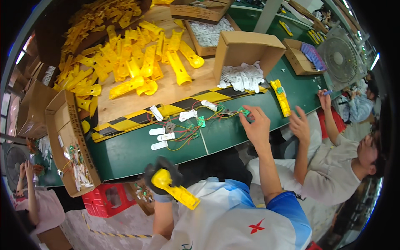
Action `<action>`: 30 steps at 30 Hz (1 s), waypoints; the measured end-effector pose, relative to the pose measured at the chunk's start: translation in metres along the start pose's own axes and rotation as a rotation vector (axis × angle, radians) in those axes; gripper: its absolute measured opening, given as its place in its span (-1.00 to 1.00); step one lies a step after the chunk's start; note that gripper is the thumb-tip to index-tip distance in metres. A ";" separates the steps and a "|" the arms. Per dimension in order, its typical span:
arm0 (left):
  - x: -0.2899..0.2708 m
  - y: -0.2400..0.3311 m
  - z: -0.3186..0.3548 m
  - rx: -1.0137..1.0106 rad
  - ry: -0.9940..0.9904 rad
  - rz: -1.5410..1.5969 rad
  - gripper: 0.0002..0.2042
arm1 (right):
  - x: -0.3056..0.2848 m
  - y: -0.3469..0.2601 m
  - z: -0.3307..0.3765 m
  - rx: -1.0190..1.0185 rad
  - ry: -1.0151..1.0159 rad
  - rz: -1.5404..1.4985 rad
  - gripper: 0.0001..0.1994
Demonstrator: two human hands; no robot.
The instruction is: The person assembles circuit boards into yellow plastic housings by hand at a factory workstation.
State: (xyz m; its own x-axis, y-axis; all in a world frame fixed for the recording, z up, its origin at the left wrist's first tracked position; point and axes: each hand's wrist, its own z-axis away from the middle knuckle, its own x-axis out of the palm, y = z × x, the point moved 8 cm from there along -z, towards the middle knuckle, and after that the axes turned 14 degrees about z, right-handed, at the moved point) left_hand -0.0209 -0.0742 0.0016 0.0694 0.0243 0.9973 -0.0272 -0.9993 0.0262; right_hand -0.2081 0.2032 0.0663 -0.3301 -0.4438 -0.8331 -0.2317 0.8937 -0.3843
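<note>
My left hand [160, 177], in a dark glove, grips a yellow plastic handle-shaped housing [177, 191] close to my chest, below the green belt's near edge. My right hand [256, 125] reaches out bare over the green conveyor belt [137, 154], fingers spread, touching a small green circuit board [243, 111] with thin wires. More green boards with red and yellow wires [189, 129] and white plastic pieces [162, 135] lie on the belt just left of that hand.
A heap of yellow housings [133, 58] covers the wooden table behind a black-and-yellow striped edge. Open cardboard boxes [246, 50] hold white parts. Another assembled yellow housing [281, 98] lies on the belt. A co-worker's hand [300, 125] reaches in at right. A red crate [106, 200] sits below.
</note>
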 end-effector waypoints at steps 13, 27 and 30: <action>-0.059 -0.108 0.048 -0.431 0.276 -0.620 -0.35 | -0.060 -0.082 -0.079 -0.365 0.245 -0.170 -0.75; 0.037 -0.108 -0.088 -0.025 0.069 0.306 -0.49 | -0.105 -0.079 0.009 -0.320 0.232 -0.458 -0.70; 0.038 -0.093 -0.103 0.043 0.074 0.178 -0.50 | -0.092 -0.041 0.036 -0.233 0.212 -0.513 -0.68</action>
State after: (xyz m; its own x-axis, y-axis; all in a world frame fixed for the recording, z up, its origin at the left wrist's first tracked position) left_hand -0.1181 0.0231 0.0445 -0.0060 -0.1521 0.9883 0.0107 -0.9883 -0.1520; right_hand -0.1357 0.2102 0.1447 -0.2927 -0.8396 -0.4576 -0.5962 0.5344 -0.5991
